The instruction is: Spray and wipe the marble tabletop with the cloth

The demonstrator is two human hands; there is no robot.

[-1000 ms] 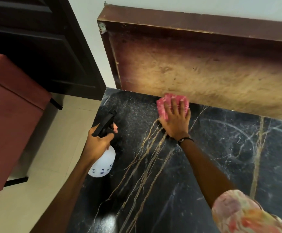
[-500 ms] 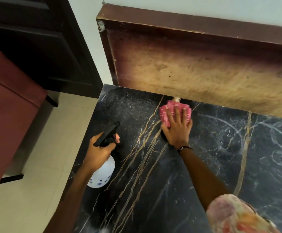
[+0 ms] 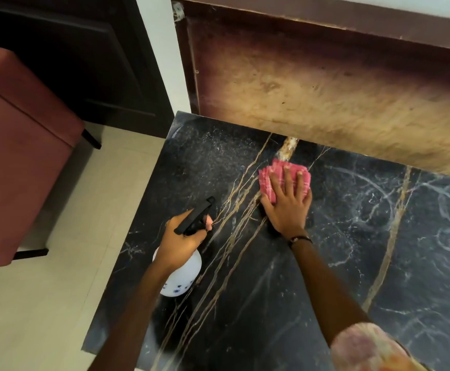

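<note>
The right hand lies flat, fingers straight and spread, pressing the pink cloth onto the black marble desk near its far edge; the left hand grips the neck of the white spray bottle, fingers curled round the black trigger head, above the desk's left side; a wooden panel stands behind.

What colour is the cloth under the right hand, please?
Pink-red with faint pale lines, seen in the head view: the cloth under the right hand.
</note>
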